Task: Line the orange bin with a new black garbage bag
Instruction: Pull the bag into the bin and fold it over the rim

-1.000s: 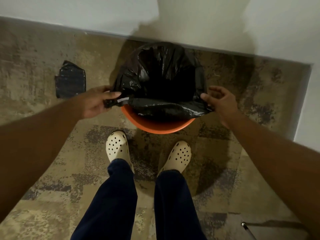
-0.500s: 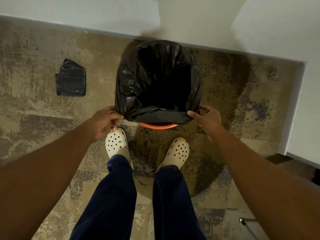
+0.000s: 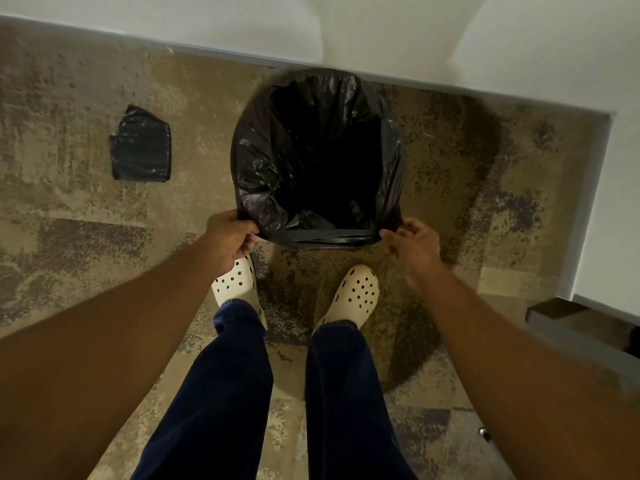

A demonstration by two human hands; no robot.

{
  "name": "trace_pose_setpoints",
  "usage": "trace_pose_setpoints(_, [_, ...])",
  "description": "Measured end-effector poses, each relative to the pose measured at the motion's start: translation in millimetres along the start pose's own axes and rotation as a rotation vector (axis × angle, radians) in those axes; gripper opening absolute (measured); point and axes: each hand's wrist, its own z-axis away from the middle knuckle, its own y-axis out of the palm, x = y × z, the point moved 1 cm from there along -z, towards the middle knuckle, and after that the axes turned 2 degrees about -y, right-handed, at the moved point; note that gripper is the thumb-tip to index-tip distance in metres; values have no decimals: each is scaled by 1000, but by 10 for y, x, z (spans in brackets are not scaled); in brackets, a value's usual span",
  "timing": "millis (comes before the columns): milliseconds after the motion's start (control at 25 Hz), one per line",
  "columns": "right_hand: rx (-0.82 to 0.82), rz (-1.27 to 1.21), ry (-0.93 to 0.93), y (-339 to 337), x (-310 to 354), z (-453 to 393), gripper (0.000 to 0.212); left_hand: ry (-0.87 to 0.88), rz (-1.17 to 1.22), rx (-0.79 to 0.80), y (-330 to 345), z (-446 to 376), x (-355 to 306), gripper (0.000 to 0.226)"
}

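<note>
Against the wall, black garbage bag covered the bin rim entirely; left hand and right hand fingers pinched its near edge at either side.

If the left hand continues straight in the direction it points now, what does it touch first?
Probably the black garbage bag: the left hand already pinches its near edge and points up over the bin's mouth. Depth is unclear.

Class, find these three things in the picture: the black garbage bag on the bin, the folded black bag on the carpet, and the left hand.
black garbage bag (image 3: 258,168), head view, left wall.
folded black bag (image 3: 141,150), head view, middle.
left hand (image 3: 227,237), head view, back of hand.
</note>
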Motion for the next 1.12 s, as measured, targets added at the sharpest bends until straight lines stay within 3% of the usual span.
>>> trace_pose_setpoints(120, [-26, 3, 34, 93, -41, 2, 30, -10, -5, 16, 27, 10, -7, 24])
trace_pose_setpoints(240, [-92, -63, 126, 232, -87, 40, 26, -111, 174, 57, 25, 39, -30, 16])
trace_pose_setpoints(360, [-93, -158, 225, 387, -155, 106, 26, -115, 345, 90, 72, 75, -12, 27])
trace_pose_setpoints(520, [-110, -437, 260, 539, -138, 213, 6, -67, 460, 142, 181, 127, 70, 28])
trace_pose_setpoints(600, [-86, -524, 177, 598, -85, 239, 27, -84, 510, 163, 226, 134, 124, 19])
trace_pose_setpoints(720, [-166, -420, 46, 638, -63, 243, 40, -109, 601, 178, 296, 175, 211, 18])
trace_pose_setpoints(880, [-316, -340, 63, 570, -105, 185, 28, -104, 643, 142, 339, 181, 291, 34])
trace_pose_setpoints(1000, [-406, -388, 134, 480, -59, 98, 12, -89, 597, 111, 352, 161, 294, 33])
trace_pose_setpoints(1120, [-445, -305, 124, 466, -37, 9, 21, -55, 549, 111, 355, 155, 288, 35])
